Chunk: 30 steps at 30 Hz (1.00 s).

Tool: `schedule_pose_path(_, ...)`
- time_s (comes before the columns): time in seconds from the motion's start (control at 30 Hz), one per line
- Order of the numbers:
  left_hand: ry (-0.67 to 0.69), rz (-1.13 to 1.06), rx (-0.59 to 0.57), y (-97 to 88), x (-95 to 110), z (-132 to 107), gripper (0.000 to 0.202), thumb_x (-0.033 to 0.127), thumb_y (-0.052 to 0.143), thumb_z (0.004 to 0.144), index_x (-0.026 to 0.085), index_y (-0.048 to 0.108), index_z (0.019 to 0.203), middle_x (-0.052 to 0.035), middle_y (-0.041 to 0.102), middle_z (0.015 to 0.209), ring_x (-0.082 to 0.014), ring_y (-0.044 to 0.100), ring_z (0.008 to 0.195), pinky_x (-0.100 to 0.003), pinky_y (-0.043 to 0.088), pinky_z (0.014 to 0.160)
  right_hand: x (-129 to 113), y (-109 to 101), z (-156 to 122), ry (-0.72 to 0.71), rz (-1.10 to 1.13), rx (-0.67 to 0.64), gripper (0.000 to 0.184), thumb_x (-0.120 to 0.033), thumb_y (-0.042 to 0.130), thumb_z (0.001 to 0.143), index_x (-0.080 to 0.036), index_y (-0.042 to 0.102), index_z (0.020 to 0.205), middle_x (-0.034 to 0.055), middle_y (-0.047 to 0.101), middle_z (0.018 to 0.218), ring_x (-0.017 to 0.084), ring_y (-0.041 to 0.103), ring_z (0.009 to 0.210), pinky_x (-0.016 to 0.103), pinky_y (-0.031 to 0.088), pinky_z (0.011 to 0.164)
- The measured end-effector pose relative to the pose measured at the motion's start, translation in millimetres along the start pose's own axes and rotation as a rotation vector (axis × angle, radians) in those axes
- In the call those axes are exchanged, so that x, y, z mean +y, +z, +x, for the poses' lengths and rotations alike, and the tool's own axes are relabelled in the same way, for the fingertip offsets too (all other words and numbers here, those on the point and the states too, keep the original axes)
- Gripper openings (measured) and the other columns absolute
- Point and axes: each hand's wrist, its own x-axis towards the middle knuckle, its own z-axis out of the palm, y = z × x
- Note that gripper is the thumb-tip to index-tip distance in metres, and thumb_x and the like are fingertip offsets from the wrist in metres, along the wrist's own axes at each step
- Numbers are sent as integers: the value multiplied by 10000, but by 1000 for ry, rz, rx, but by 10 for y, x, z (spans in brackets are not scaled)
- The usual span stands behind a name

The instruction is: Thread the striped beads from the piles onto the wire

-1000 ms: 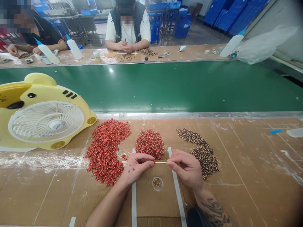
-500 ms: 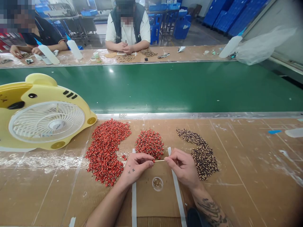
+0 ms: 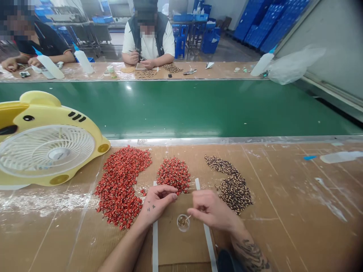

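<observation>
My left hand [image 3: 159, 202] is closed in a pinch by the near edge of a small heap of red pieces [image 3: 173, 173], a small red piece at its fingertips, mostly hidden. My right hand [image 3: 211, 207] grips a thin white stick [image 3: 188, 217] between thumb and fingers. The stick's tip reaches into a small clear cup [image 3: 183, 227] holding a little clear liquid. Under the cup lies a cardboard sheet [image 3: 184, 249] with white tape along both sides. Beyond my right hand spreads a pile of dark-and-cream pieces [image 3: 235, 189].
Left of my hands lies a larger pile of red pieces [image 3: 121, 185], beside a yellow animal-shaped fan [image 3: 99, 136]. A green conveyor belt [image 3: 181, 109] runs across beyond the bench. Two people sit opposite, with white bottles [image 3: 84, 62] nearby. A white bottle [image 3: 340, 156] lies at right.
My right hand has lowered the stick from near my left fingertips into the cup. My left hand keeps its pinch. The view has shifted slightly, and the person opposite has parted their hands.
</observation>
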Motion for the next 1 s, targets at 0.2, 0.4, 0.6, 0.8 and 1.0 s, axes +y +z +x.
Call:
schedule_pose_path(0.2, 12, 38, 23, -48, -19, 5, 134, 238, 778, 702, 147, 789, 801, -33, 734, 661, -132, 633, 599, -205, 485, 592, -43, -94, -20, 170, -94, -37, 255, -337, 691, 875, -187, 630, 677, -32, 581, 651, 121, 540, 611, 233, 368, 592)
schedule_pose_path(0.4, 44, 34, 5, -55, -6, -3, 128, 238, 765, 714, 143, 785, 798, -32, 719, 644, -136, 630, 599, -212, 491, 593, 304, -587, -313, 421, -296, 306, 169, -253, 570, 920, -216, 732, 889, 36, 733, 907, 203, 646, 839, 312, 469, 768)
schedule_pose_path(0.6, 48, -6, 6, -62, -1, 2, 121, 235, 771, 706, 152, 785, 794, -29, 725, 665, -134, 639, 612, -210, 509, 609, 504, -589, -400, 416, -472, 182, 177, -217, 582, 887, -226, 759, 887, 55, 732, 880, 234, 636, 874, 358, 480, 810)
schedule_pose_path(0.8, 46, -34, 8, -53, 28, -8, 120, 231, 780, 690, 151, 780, 780, -23, 720, 649, -132, 635, 604, -211, 521, 608, 488, -469, -323, 391, -553, 218, 172, -154, 581, 877, -207, 725, 799, 49, 707, 817, 237, 624, 833, 372, 486, 802)
schedule_pose_path(1.0, 55, -69, -22, -54, 8, -20, 112, 222, 774, 703, 150, 776, 788, -19, 717, 640, -125, 637, 591, -210, 517, 606, 390, -455, -354, 301, -404, 301, 158, -211, 563, 923, -214, 710, 866, 39, 733, 879, 215, 666, 822, 345, 512, 787)
